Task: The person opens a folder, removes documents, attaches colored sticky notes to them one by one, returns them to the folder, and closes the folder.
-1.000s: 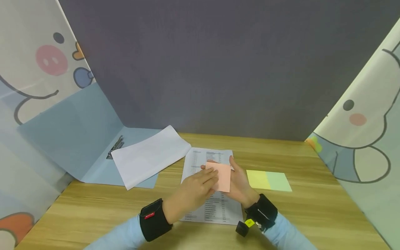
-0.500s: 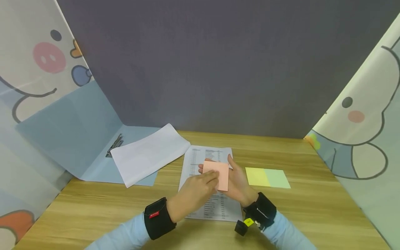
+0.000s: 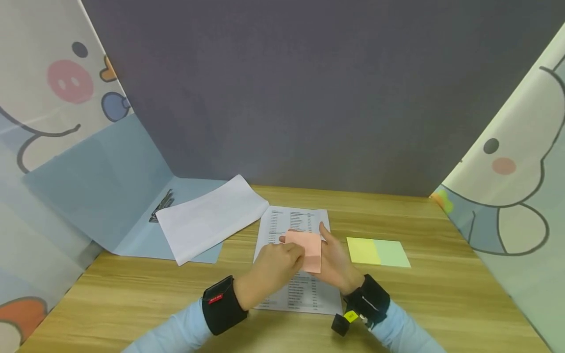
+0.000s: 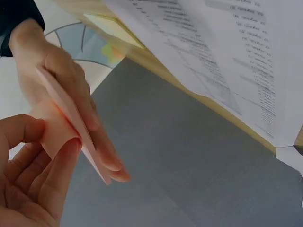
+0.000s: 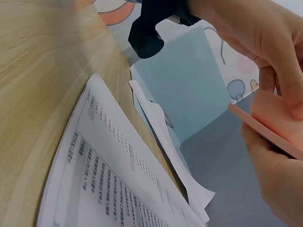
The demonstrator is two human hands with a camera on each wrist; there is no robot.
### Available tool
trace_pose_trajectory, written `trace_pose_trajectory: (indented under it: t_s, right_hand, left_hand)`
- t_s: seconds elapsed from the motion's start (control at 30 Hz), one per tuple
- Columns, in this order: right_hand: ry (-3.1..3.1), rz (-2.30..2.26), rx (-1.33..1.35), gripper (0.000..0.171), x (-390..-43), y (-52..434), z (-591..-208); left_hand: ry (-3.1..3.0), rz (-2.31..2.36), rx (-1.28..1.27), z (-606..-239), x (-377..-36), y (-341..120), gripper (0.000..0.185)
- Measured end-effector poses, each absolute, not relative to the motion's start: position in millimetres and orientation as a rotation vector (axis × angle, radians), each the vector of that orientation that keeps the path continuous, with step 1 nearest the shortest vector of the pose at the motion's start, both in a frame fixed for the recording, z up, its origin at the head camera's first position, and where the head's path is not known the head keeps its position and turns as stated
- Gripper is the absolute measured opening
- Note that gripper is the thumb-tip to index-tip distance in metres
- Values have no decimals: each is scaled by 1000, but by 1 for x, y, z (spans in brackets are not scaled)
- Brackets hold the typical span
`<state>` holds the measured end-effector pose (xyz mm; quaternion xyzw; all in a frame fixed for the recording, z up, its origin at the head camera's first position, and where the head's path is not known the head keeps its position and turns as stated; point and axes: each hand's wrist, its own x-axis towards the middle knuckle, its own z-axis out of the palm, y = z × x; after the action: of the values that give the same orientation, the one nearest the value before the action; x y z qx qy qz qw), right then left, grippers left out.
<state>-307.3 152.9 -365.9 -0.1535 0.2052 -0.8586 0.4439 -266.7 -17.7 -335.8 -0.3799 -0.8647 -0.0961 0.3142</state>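
My left hand point(image 3: 275, 262) pinches the loose edge of the top sheet of a pink sticky note pad point(image 3: 309, 242). That sheet point(image 4: 59, 127) bends away from the pad between thumb and fingers in the left wrist view. My right hand point(image 3: 337, 262) carries the pad from behind, its fingers point(image 4: 106, 151) fairly straight and the thumb raised beside the pad's right edge. Part of the palm is hidden by the pad. Beneath both hands a printed sheet point(image 3: 304, 294) with columns of text lies on the table.
Right of the hands lie yellow sticky notes point(image 3: 363, 251) beside pale green ones point(image 3: 392, 253). A blue folder point(image 3: 101, 186) stands open at left, with dark metal clips point(image 3: 162, 207) inside. White paper point(image 3: 212, 215) overlaps it. A grey panel point(image 3: 282, 98) rises behind the wooden table point(image 3: 441, 294).
My left fingers have moved slightly left and curled more on the top sheet, lifting its edge from the pad. The right hand has shifted only a little.
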Motion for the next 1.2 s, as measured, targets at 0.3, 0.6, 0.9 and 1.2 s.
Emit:
trace_pose_trajectory:
  t_s: [0.3, 0.6, 0.9, 1.2]
  right_hand:
    - [555, -2044, -598, 65, -302, 158, -371]
    - [1048, -2019, -487, 58, -296, 157, -367]
    - [1652, -1948, -354, 27, -293, 144, -372]
    - [1845, -2004, -231, 40, -287, 136, -366]
  left_hand:
    - [-2483, -787, -822, -330, -278, -27, 7]
    - [-2574, -1083, -800, -318, -278, -36, 10]
    - [-2375, -717, -946, -326, -273, -32, 7]
    - [-2367, -336, -903, -327, -276, -17, 8]
